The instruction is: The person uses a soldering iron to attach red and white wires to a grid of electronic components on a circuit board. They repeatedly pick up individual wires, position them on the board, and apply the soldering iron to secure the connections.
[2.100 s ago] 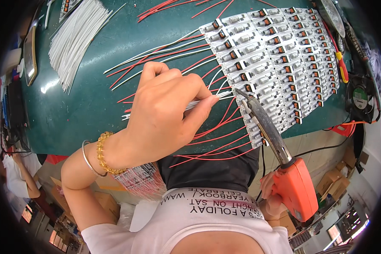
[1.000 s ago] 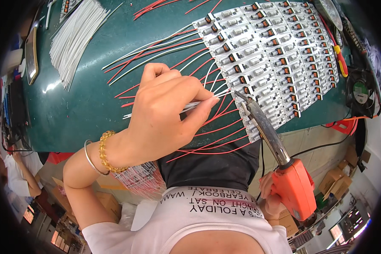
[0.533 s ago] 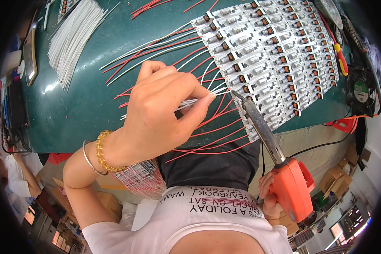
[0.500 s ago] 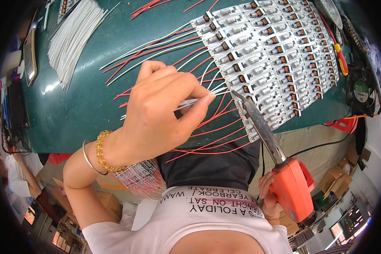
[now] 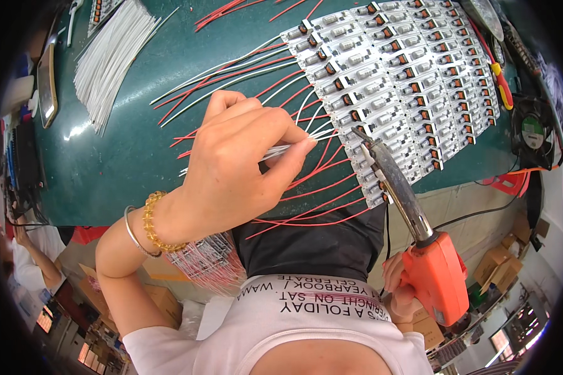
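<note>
My left hand (image 5: pixel 244 156) pinches a few thin white wires (image 5: pixel 280 150) between thumb and forefinger. Their ends reach the left edge of a large panel of small white circuit boards (image 5: pixel 362 59), which carry rows of components. Red wires (image 5: pixel 325 189) and more white wires fan out leftward from that same edge. My right hand (image 5: pixel 401 290) is closed round the orange handle of a soldering gun (image 5: pixel 436 275). Its dark tip hovers over or touches the boards, a little right of the wire ends; which of the two I cannot tell.
A thick bundle of white wires (image 5: pixel 111 69) lies on the green table mat (image 5: pixel 162 37) at the far left, near a phone (image 5: pixel 45 87). A small fan (image 5: pixel 534 134) and a red-and-yellow screwdriver (image 5: pixel 502 87) stand at the right. Another person (image 5: pixel 37 256) is at the lower left.
The soldering gun's tip has shifted slightly right and up, away from the wire ends at the panel's edge. My left hand keeps its pinch in nearly the same place.
</note>
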Available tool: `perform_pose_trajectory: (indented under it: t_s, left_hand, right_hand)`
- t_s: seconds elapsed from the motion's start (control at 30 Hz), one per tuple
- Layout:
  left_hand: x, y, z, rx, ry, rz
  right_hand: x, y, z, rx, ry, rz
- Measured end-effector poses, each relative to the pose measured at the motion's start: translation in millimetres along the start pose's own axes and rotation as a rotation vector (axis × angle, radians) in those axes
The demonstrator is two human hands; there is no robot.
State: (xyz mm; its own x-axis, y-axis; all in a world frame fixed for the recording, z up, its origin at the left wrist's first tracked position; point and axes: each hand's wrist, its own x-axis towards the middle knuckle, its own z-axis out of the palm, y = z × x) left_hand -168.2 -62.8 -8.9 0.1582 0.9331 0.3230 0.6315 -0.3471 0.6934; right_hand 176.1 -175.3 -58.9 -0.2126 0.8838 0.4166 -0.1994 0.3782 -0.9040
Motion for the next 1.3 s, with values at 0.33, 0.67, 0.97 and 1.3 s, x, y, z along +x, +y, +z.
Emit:
perform_pose_trajectory:
  t_s: [0.33,0.67,0.97,1.3]
  left_hand:
    - [-3.9,5.4,4.2,-0.037,-0.057,0.024]
    - [-3.8,7.7,10.4,0.03,-0.042,0.055]
    - [-4.7,7.7,11.7,0.042,-0.014,0.073]
    - [-5.1,8.1,6.7,0.022,-0.036,0.056]
  right_hand:
    - [41.0,-49.3,19.6,-0.422,-0.166,0.566]
    - [2.8,-49.5,7.3,-0.778,-0.056,0.485]
    - [31.3,-55.8,10.9,-0.572,-0.232,0.574]
    - [47.4,-53.2,33.8,-0.606,-0.121,0.605]
